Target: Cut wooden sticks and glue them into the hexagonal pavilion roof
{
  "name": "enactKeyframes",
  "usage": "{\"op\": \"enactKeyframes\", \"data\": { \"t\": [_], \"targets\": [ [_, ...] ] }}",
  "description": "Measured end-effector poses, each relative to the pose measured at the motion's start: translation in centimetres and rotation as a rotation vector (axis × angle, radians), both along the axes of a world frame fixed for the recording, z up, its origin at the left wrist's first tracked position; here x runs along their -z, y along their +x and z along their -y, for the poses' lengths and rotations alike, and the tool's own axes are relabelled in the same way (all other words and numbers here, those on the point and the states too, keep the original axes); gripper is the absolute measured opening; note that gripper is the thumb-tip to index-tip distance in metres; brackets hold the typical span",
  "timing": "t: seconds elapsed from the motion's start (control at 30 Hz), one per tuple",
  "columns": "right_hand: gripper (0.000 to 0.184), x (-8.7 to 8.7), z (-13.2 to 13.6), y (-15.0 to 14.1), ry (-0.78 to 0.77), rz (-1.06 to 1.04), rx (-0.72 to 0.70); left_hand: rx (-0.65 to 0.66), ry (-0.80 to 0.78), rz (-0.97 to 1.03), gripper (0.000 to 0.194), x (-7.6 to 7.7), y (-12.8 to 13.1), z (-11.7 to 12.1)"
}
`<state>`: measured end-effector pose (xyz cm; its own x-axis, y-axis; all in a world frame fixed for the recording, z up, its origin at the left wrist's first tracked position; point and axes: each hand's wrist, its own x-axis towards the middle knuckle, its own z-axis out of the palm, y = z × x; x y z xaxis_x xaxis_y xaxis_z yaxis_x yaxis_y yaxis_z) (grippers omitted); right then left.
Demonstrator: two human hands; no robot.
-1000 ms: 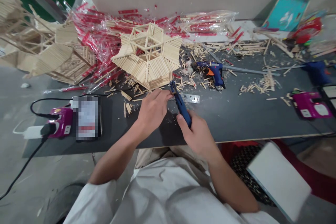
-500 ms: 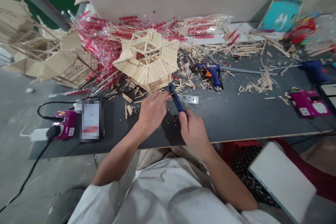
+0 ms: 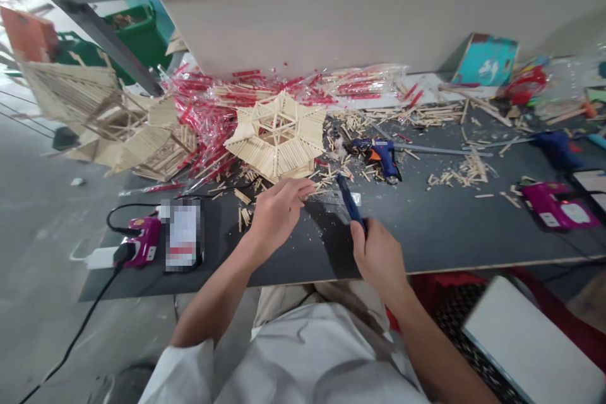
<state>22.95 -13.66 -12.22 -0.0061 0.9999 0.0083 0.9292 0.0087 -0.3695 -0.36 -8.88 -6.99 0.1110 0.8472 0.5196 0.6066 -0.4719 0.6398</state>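
Observation:
My left hand [image 3: 280, 209] hovers over the table in front of the stick model, its fingers pressed together. Whatever sits between those fingertips is too small to make out. In my right hand [image 3: 380, 252] is a slim dark blue hand tool [image 3: 349, 201], its tip pointing away from me and apart from the left fingers. A metal ruler [image 3: 356, 198] lies flat beneath, partly covered by the tool. Just beyond stands a six-sided model [image 3: 279, 139] of pale wooden sticks with a flared roof. Cut stick pieces [image 3: 243, 217] lie left of my left hand.
A blue glue gun [image 3: 386, 156] rests right of the model. Red-and-clear plastic wrapping [image 3: 208, 110] lines the back. Another stick structure [image 3: 127, 129] stands left. A phone [image 3: 184, 237] and purple power socket [image 3: 144, 240] sit front left; another purple socket [image 3: 558, 205] lies right.
My right hand and the blue tool have moved right, away from my left fingertips. The view has tilted up, bringing a metal rail in at the top.

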Motion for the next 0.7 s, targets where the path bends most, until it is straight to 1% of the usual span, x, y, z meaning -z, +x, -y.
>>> {"op": "enactKeyframes", "data": {
  "t": [0.13, 0.23, 0.33, 0.37, 0.43, 0.47, 0.5, 0.53, 0.57, 0.6, 0.63, 0.7],
  "targets": [
    [0.049, 0.6, 0.2, 0.5, 0.122, 0.221, -0.065, -0.026, 0.055, 0.000, 0.019, -2.9, -0.6, -1.3],
    [0.055, 1.1, 0.6, 0.1, 0.213, 0.339, -0.146, -0.071, 0.078, -0.007, 0.017, -5.5, -1.6, -2.9],
    [0.065, 1.4, 1.1, -0.3, 0.215, 0.347, -0.197, -0.100, 0.058, -0.035, 0.017, -7.6, -3.2, -5.3],
    [0.070, 1.4, 1.2, -0.4, 0.207, 0.334, -0.213, -0.130, 0.053, -0.044, 0.016, -8.1, -3.8, -6.3],
    [0.078, 1.1, 0.8, -0.3, 0.191, 0.300, -0.252, -0.225, 0.086, -0.058, 0.012, -8.5, -4.9, -8.3],
    [0.077, 0.6, 0.4, -0.2, 0.176, 0.276, -0.280, -0.268, 0.104, -0.068, 0.011, -8.4, -5.4, -9.3],
    [0.069, -0.1, -0.3, -0.1, 0.157, 0.237, -0.321, -0.296, 0.104, -0.084, 0.010, -8.3, -5.7, -10.1],
    [0.058, -1.0, -1.2, 0.0, 0.139, 0.181, -0.365, -0.310, 0.097, -0.097, 0.008, -8.0, -5.8, -10.8],
    [0.041, -2.2, -2.4, 0.0, 0.126, 0.106, -0.421, -0.309, 0.084, -0.112, 0.006, -7.7, -5.9, -11.4],
    [0.029, -3.6, -3.9, -0.2, 0.134, -0.006, -0.474, -0.299, 0.074, -0.126, 0.005, -7.3, -5.8, -11.9],
    [0.027, -5.2, -5.6, -0.5, 0.174, -0.119, -0.502, -0.286, 0.071, -0.137, 0.006, -7.0, -5.6, -12.2],
    [0.023, -8.3, -9.6, -1.8, 0.330, -0.282, -0.550, -0.253, 0.083, -0.156, 0.007, -6.5, -5.2, -12.6]
  ]
}}
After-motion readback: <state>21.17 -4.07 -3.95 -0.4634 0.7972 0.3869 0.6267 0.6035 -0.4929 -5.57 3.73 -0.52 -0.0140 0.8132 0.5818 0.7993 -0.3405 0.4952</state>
